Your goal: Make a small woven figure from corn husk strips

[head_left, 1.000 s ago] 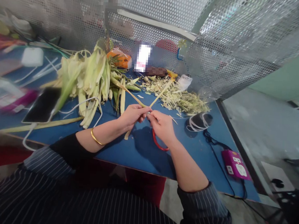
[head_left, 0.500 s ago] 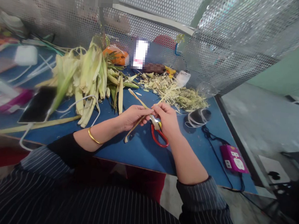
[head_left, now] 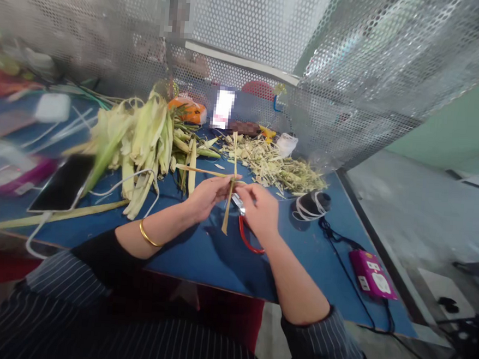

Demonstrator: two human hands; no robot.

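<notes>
Crossed strips of pale corn husk (head_left: 228, 211) are held up over the blue table, one running up and down, another reaching out to the left. My left hand (head_left: 209, 195) pinches them at the crossing with its fingers closed. Close against it, my right hand (head_left: 260, 208) is closed too, its thumb and finger at the right side of the same crossing; its fingertips are partly hidden. Red-handled scissors (head_left: 244, 234) lie on the table beneath my right hand, their blades partly covered. Left of my hands stands a big bundle of corn husks (head_left: 139, 139).
Husk scraps (head_left: 273, 163) are heaped at the back. A black phone (head_left: 62, 183) with a white cable lies left. On the right are a black cord-wound cylinder (head_left: 312, 206) and a purple power box (head_left: 373, 273). A perforated metal screen (head_left: 250, 32) rises behind the table.
The strips have turned in my fingers: they now form an upright cross with one arm to the left. My right hand has come lower, and the camera view has tilted up slightly.
</notes>
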